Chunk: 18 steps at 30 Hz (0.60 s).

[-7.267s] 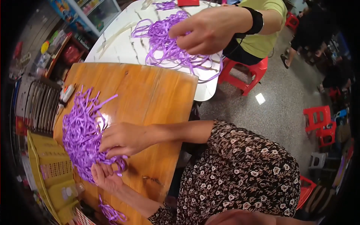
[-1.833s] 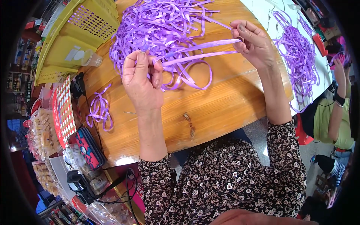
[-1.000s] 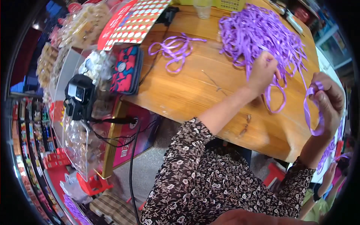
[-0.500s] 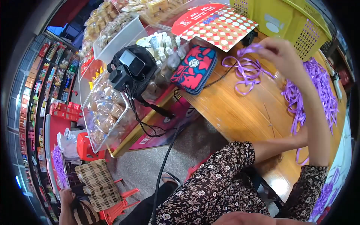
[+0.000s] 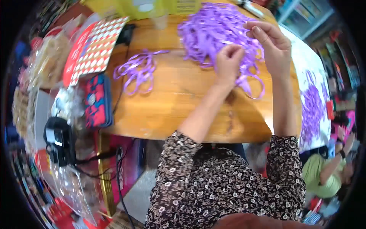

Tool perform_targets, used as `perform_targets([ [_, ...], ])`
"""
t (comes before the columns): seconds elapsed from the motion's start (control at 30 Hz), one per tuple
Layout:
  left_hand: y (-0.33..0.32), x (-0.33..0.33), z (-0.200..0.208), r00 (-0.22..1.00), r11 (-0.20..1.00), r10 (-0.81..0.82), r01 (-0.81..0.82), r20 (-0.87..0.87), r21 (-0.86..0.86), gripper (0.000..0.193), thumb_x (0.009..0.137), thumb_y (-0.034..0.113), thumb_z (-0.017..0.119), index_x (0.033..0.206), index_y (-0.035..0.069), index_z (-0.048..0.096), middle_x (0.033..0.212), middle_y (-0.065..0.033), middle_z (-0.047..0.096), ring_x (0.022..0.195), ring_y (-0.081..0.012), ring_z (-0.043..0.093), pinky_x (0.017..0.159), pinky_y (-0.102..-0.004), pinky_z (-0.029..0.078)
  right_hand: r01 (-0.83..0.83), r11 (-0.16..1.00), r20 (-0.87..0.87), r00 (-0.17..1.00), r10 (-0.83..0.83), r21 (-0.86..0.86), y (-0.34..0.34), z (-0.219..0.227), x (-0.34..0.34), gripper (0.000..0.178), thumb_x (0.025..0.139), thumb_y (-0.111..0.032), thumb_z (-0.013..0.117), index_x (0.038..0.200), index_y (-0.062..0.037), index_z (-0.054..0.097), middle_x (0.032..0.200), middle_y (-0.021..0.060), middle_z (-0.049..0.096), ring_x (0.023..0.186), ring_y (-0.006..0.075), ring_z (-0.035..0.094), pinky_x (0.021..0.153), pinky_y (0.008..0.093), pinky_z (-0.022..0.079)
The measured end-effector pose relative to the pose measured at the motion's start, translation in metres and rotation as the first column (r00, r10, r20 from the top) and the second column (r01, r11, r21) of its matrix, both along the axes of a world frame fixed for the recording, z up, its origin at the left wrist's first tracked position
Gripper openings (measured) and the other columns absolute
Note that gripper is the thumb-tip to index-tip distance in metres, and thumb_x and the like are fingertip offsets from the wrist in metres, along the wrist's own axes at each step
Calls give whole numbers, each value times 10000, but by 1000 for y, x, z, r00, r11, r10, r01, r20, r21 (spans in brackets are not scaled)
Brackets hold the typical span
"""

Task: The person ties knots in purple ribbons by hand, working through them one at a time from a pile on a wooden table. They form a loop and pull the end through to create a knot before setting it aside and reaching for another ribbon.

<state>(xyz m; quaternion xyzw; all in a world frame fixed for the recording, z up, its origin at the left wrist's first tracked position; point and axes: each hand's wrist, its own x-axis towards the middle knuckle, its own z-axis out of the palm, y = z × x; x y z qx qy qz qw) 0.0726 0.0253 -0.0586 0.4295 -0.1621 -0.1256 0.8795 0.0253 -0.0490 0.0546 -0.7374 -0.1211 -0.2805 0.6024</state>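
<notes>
A large tangled heap of purple ribbons (image 5: pixel 207 32) lies on the wooden table in front of me. My left hand (image 5: pixel 228 64) is closed at the near right side of the heap, thumb against curled fingers. What it grips, if anything, is hidden. Beside it and slightly higher, my right hand (image 5: pixel 272 47) pinches thumb and fingertips together; anything between them is too small to make out. Ribbon loops hang out of the heap below and between the hands. Off to the left, a smaller loose bunch of purple ribbon (image 5: pixel 139 72) rests on the wood, touched by neither hand.
A red and blue patterned pouch (image 5: pixel 98 100) and a dotted card (image 5: pixel 100 47) line the wooden table's (image 5: pixel 171 110) left side. Behind stands a yellow basket (image 5: pixel 133 10). More ribbon (image 5: pixel 312 110) lies on a white surface at right, near a person in a green shirt (image 5: pixel 324 175).
My view has swung right. My right hand has left the small ribbon bunch, where it had ribbon in its fingers, and is now by the big heap. My left hand has come up beside it.
</notes>
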Motion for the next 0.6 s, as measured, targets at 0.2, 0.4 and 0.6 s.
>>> perform_targets([
  [0.2,-1,-26,14,986,988,-154,154,-55,-20,66,788,18,627,854,19,626,744,27,579,651,-33,496,586,-171,406,106,987,-144,982,-123,-121,-74,-48,-57,185,864,-33,537,1034,-8,608,996,40,621,920,101,558,823,228,441],
  [0.4,3,-35,16,982,982,-189,188,7,28,54,804,29,619,855,17,633,737,35,582,657,-27,500,591,-167,405,133,950,-41,988,-150,-282,-75,-54,-67,248,833,13,563,1079,-9,594,1050,51,589,929,109,545,839,235,443],
  [0.6,1,-42,25,976,966,-207,192,74,171,67,819,51,618,868,10,640,745,30,597,641,-24,508,563,-161,405,105,965,-42,992,-118,-241,-85,-63,-76,269,818,19,576,1086,-3,589,1045,77,597,904,122,556,811,238,470],
])
